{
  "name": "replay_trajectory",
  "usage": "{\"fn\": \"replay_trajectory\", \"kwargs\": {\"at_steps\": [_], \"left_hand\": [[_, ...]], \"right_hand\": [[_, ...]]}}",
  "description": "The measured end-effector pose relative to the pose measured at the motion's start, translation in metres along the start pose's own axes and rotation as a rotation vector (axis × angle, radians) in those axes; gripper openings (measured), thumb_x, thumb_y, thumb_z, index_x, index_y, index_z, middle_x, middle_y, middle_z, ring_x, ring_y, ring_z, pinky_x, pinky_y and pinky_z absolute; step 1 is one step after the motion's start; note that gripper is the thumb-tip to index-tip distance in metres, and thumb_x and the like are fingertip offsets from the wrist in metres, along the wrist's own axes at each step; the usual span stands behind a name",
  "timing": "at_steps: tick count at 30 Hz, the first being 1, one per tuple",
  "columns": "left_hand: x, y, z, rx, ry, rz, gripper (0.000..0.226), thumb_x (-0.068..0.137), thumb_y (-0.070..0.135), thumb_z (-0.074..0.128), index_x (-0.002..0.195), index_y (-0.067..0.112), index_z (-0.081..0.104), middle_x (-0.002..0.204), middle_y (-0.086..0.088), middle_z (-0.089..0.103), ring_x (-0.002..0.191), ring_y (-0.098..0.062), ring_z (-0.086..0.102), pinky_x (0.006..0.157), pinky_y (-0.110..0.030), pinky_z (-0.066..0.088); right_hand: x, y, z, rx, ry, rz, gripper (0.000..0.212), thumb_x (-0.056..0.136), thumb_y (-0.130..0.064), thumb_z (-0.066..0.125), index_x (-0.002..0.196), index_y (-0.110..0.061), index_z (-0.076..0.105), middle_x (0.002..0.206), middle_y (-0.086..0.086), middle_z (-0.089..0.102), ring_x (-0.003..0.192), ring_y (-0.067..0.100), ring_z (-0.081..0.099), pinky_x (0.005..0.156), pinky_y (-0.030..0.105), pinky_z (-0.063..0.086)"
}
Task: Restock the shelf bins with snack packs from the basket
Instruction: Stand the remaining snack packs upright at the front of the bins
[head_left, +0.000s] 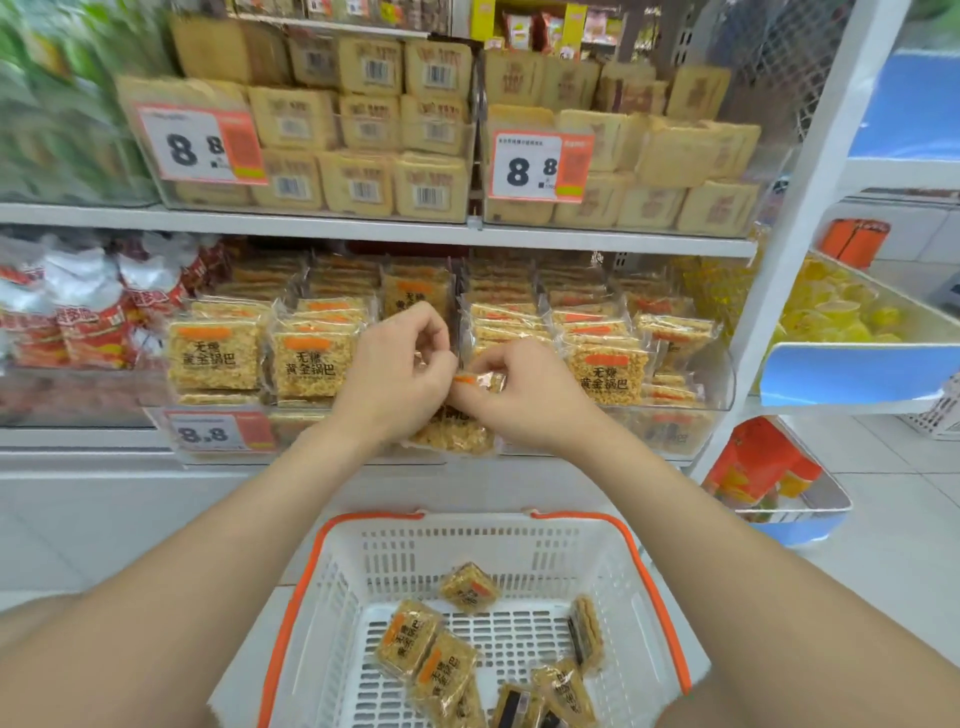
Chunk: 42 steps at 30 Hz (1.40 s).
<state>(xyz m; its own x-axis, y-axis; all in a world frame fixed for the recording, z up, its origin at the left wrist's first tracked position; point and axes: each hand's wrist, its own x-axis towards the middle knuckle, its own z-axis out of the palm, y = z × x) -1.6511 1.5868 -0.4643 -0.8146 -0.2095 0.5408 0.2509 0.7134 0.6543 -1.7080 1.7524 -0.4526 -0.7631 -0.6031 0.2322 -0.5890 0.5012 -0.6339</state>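
1. Mid-restock: left hand (395, 374) and right hand (524, 397) together, both pinching clear-wrapped golden snack pack (480, 383) at clear plastic shelf bin (724, 374) front.
2. Next, probably: slot upright, then more from white orange-rimmed basket (467, 551).

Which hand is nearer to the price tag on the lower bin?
Left. The left hand is up and right of the price tag; the right hand is farther right, both holding one snack pack.

White metal shelving (311, 221); pale tiled floor (893, 525); blue-fronted side rack (852, 371) at right
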Motion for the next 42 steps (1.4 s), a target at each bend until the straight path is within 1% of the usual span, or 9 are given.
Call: {"fn": "replay_trajectory", "kwargs": {"at_steps": [3,5,11,15,22,27,32,36,42], "left_hand": [[0.022,-0.017,-0.022,0.185,0.129,-0.008,0.015,0.088,0.007,0.057,0.091,0.021,0.059,0.092,0.004,0.060,0.089,-0.017,0.056,0.078,-0.035,0.048],[0.036,-0.030,-0.033,0.316,0.168,-0.044,0.015,0.089,0.010,0.058,0.100,0.020,0.062,0.103,0.001,0.061,0.102,-0.023,0.057,0.089,-0.041,0.048],[0.037,-0.069,-0.034,0.795,-0.125,-0.143,0.053,0.089,0.042,0.069,0.132,0.018,0.047,0.129,-0.006,0.055,0.124,-0.032,0.054,0.102,-0.050,0.042],[0.045,-0.079,-0.029,0.851,-0.106,-0.177,0.071,0.085,0.048,0.073,0.140,0.019,0.040,0.133,-0.008,0.047,0.128,-0.034,0.048,0.103,-0.053,0.040],[0.058,-0.084,-0.027,0.852,-0.038,-0.210,0.051,0.089,0.052,0.058,0.127,0.019,0.053,0.135,-0.010,0.054,0.128,-0.035,0.048,0.105,-0.055,0.038],[0.059,-0.080,-0.024,0.801,-0.067,-0.247,0.039,0.094,0.043,0.054,0.124,0.018,0.047,0.129,-0.008,0.063,0.127,-0.034,0.055,0.107,-0.060,0.035],[0.057,-0.078,-0.027,0.772,-0.098,-0.245,0.041,0.094,0.042,0.054,0.125,0.017,0.047,0.131,-0.007,0.061,0.129,-0.033,0.052,0.108,-0.060,0.034],[0.052,-0.080,-0.033,0.759,-0.140,-0.208,0.051,0.091,0.044,0.058,0.133,0.017,0.048,0.137,-0.007,0.057,0.135,-0.032,0.047,0.115,-0.060,0.033],[0.047,-0.081,-0.043,0.807,-0.200,-0.176,0.087,0.080,0.066,0.062,0.150,0.019,0.042,0.150,-0.007,0.050,0.147,-0.031,0.039,0.121,-0.058,0.027]], "right_hand": [[0.017,-0.018,0.003,-0.006,0.203,0.041,0.036,0.091,-0.057,0.069,0.096,-0.022,0.074,0.087,-0.002,0.076,0.080,0.011,0.069,0.073,0.035,0.054],[0.029,-0.027,0.009,-0.136,0.359,0.045,0.040,0.093,-0.060,0.064,0.112,-0.026,0.070,0.106,-0.005,0.074,0.099,0.017,0.068,0.076,0.036,0.052],[0.075,-0.030,0.039,-0.560,0.579,-0.223,0.029,0.098,-0.049,0.063,0.115,-0.026,0.057,0.098,-0.004,0.067,0.091,0.025,0.059,0.076,0.041,0.039],[0.107,-0.022,0.054,-0.669,0.537,-0.194,0.034,0.097,-0.048,0.067,0.119,-0.024,0.059,0.102,0.000,0.069,0.095,0.027,0.063,0.083,0.041,0.044],[0.134,-0.019,0.064,-0.630,0.424,-0.143,0.038,0.096,-0.046,0.071,0.117,-0.019,0.055,0.100,0.003,0.070,0.093,0.030,0.068,0.078,0.041,0.045],[0.136,-0.024,0.064,-0.903,0.310,-0.028,0.035,0.092,-0.029,0.075,0.122,-0.018,0.059,0.118,0.008,0.070,0.120,0.035,0.055,0.097,0.047,0.039],[0.133,-0.036,0.065,-0.937,0.238,-0.089,0.039,0.091,-0.012,0.068,0.128,-0.017,0.056,0.119,0.007,0.070,0.122,0.035,0.057,0.104,0.050,0.035],[0.137,-0.039,0.067,-0.959,0.322,-0.045,0.034,0.094,-0.013,0.064,0.127,-0.016,0.057,0.118,0.008,0.070,0.120,0.035,0.056,0.101,0.048,0.036],[0.155,-0.039,0.066,-0.929,0.097,-0.098,0.032,0.094,-0.006,0.064,0.125,-0.015,0.063,0.122,0.010,0.069,0.120,0.036,0.062,0.104,0.050,0.042]]}}
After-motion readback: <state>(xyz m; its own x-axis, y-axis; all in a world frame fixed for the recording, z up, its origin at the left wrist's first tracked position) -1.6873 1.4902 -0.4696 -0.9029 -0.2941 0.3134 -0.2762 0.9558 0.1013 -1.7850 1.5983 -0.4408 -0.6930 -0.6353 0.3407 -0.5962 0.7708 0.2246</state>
